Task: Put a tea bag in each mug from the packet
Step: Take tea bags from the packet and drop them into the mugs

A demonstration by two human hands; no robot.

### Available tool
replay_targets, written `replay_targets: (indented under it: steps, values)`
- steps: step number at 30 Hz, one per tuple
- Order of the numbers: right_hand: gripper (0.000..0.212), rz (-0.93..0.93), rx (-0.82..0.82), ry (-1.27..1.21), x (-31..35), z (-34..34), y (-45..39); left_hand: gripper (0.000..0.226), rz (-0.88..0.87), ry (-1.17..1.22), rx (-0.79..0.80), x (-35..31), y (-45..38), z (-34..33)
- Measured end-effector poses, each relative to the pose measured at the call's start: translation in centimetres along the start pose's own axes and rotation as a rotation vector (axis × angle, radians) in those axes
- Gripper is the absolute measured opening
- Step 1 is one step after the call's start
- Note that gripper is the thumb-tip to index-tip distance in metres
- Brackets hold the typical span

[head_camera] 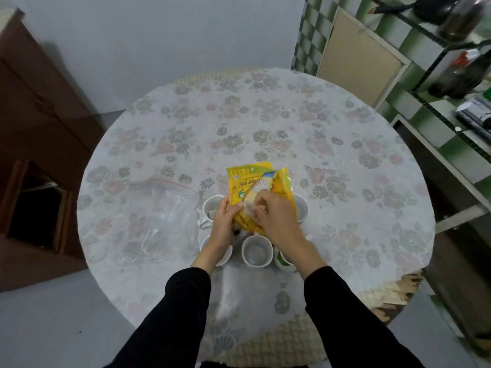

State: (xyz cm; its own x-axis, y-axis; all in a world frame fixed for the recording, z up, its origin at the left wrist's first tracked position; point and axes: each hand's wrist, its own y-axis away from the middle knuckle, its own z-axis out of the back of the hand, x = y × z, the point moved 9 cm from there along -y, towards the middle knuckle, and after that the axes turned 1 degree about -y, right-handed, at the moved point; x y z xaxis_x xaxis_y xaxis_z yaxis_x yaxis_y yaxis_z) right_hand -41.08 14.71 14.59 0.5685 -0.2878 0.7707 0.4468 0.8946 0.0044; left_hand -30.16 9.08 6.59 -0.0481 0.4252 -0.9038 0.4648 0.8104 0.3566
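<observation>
Your left hand grips the yellow packet from the left side, thumb on the front face, fingers wrapped behind, closed on it. The packet is held up over the cluster of mugs, its long axis running near-to-far and leaning a bit left, printed top edge at the far end. Its near end sits between your two hands.

Your right hand comes in from the right w/ fingertips curled and pinched at the packet's middle, right where a pale, papery patch shows. Looks like a tea bag being worked out through an opening, but it's blurred, so can't tell if the pinch has actually got the bag or just the wrapper.

Mugs: one at far left, partly behind your left hand, w/ something small inside, prob. a bag already. One at far right, mostly hidden by the packet. Near row: one under your left wrist, one in the middle looking empty, and a green-patterned one tucked under your right forearm.

The relation that counts: the near middle mug lies straight toward you from the pinch, between both wrists. Right hand is the nearer and the free one, so pull the bag out toward yourself and drop it there; left just keeps the packet steady above the table.

A clear zip bag lies flat to the left, out of the way.
</observation>
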Motion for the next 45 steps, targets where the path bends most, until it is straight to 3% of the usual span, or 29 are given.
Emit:
replay_targets:
  steps: [3, 6, 8, 10, 14, 18, 21, 26, 35, 38, 42, 45]
  values:
    - [0.008, 0.014, -0.119, -0.185, 1.0, 1.7, 0.5, 0.012, -0.030, 0.005, -0.104, -1.3, -0.6, 1.8]
    - [0.015, -0.049, -0.234, -0.377, 0.1, 3.5, 1.4, 0.030, -0.064, -0.011, -0.314, -2.2, -1.1, 5.9]
    - [0.010, -0.104, -0.166, -0.341, -1.3, 2.5, 1.9, 0.057, -0.048, -0.020, -0.429, -2.4, -1.0, 8.7]
    - [0.007, -0.190, -0.066, -0.253, -3.5, 0.4, 2.7, 0.067, -0.017, -0.025, -0.471, -2.1, -0.9, 10.7]
    - [0.013, -0.325, 0.113, -0.163, -5.7, -3.3, 4.3, 0.038, -0.001, 0.000, -0.448, -2.4, -0.3, 12.1]
    - [0.008, -0.172, -0.094, -0.226, -1.3, -0.9, 2.7, 0.020, 0.018, -0.016, -0.349, -2.1, -0.1, 11.6]
    - [0.009, -0.046, -0.087, -0.246, 2.9, -1.5, 0.5, 0.021, 0.008, -0.029, -0.232, -2.0, 0.2, 9.9]
    - [0.033, 0.010, 0.244, 0.038, 5.4, -8.3, -1.4, 0.027, 0.015, -0.011, -0.087, -1.8, 0.5, 7.7]
    - [0.016, -0.005, 0.523, 0.186, 4.4, -14.5, -0.3, 0.050, 0.009, -0.222, -0.018, -1.2, 0.5, 10.6]
    - [0.015, 0.001, 0.418, 0.093, 4.8, -14.0, -0.9, 0.031, 0.042, -0.164, -0.091, -1.3, 0.1, 11.9]
    - [0.023, -0.079, 0.004, -0.282, 4.9, -9.4, -1.6, 0.009, 0.112, -0.040, -0.355, -1.4, -1.0, 15.9]
    - [0.024, -0.157, -0.033, -0.387, 2.8, -7.9, -0.8, 0.022, 0.129, 0.000, -0.554, -1.6, -1.1, 20.2]
